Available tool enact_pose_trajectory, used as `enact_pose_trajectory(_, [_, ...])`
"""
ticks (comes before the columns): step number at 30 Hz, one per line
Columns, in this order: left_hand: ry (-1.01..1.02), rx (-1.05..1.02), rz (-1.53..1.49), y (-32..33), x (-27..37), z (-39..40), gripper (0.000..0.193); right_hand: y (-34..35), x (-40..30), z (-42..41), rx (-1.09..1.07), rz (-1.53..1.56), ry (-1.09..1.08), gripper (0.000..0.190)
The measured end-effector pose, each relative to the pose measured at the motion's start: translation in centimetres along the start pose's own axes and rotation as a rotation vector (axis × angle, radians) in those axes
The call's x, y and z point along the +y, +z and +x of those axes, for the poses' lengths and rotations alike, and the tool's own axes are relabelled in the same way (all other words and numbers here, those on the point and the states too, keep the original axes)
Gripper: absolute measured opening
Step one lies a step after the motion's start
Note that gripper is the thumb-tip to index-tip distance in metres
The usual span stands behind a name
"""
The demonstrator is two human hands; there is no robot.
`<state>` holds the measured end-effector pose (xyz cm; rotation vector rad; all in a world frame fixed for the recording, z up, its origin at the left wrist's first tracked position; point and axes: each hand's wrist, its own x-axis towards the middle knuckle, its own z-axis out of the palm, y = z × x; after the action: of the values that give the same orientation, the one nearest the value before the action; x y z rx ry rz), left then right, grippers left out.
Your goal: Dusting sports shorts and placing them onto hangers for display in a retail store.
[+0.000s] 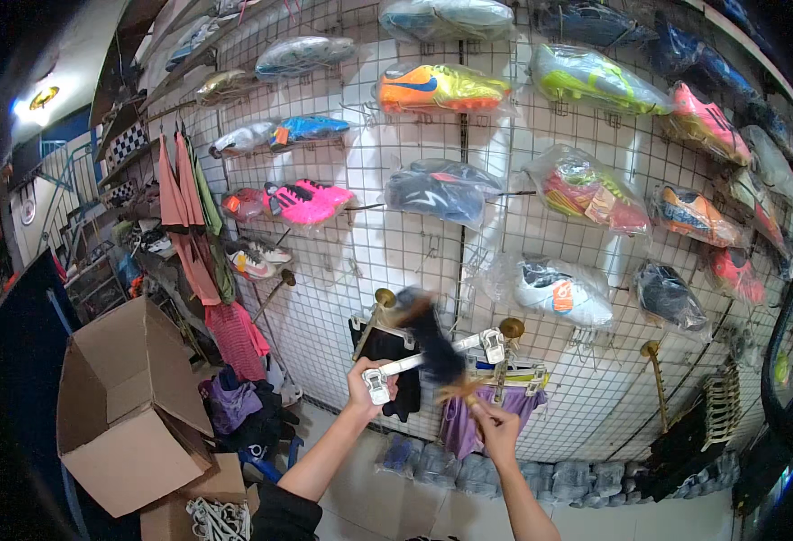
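Observation:
My left hand [360,387] grips one end of a white clip hanger [399,366], which slants up to the right. What looks like a dark feather duster [438,346], blurred by motion, crosses in front of the hanger's bar. The thin handle at its lower end is pinched in the fingers of my right hand [498,429]. A black garment [404,399] hangs on the wire grid behind my left hand. Purple shorts [460,426] hang from clips just behind my right hand.
Bagged football boots, such as an orange and yellow boot [440,89], line the wire grid wall [315,297]. An open cardboard box [132,453] stands at left, with several white hangers [219,519] below. Brass-coloured display arms [654,382] jut out. Wrapped bundles [498,477] line the floor.

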<state>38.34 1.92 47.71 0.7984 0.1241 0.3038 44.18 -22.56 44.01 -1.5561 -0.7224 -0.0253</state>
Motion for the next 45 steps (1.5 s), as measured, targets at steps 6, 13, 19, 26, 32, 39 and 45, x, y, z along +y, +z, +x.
enact_pose_trajectory(6, [0.074, 0.386, -0.127, 2.7, -0.2, -1.1, 0.035, 0.6, -1.7, -1.1, -0.062, -0.039, -0.021, 0.020])
enact_pose_trajectory(13, [0.087, 0.070, 0.084, 0.6, -0.1, -0.6, 0.039, -0.8, 0.2, -1.2, 0.133, 0.178, 0.207, 0.033])
enact_pose_trajectory(19, [0.461, -0.057, 0.621, 1.0, -0.2, -1.7, 0.037, -4.0, 0.0, -1.2, 0.269, -0.216, 0.070, 0.022])
enact_pose_trajectory(26, [0.492, -0.198, 0.583, 1.3, -0.7, -1.4, 0.036, -7.7, 0.9, -0.6, 0.231, -0.184, 0.250, 0.023])
enact_pose_trajectory(32, [0.483, -0.190, 0.562, 1.4, -1.1, -1.2, 0.037, -8.3, 0.8, -0.5, 0.248, -0.137, 0.145, 0.021])
enact_pose_trajectory(39, [0.540, -0.232, 0.611, 1.9, -1.4, -1.1, 0.037, -9.1, 1.1, -0.9, 0.193, 0.008, 0.282, 0.023])
enact_pose_trajectory(45, [0.254, 0.091, 0.202, 3.5, -3.0, -1.1, 0.037, -9.2, 0.4, -1.0, 0.157, -0.103, 0.281, 0.019])
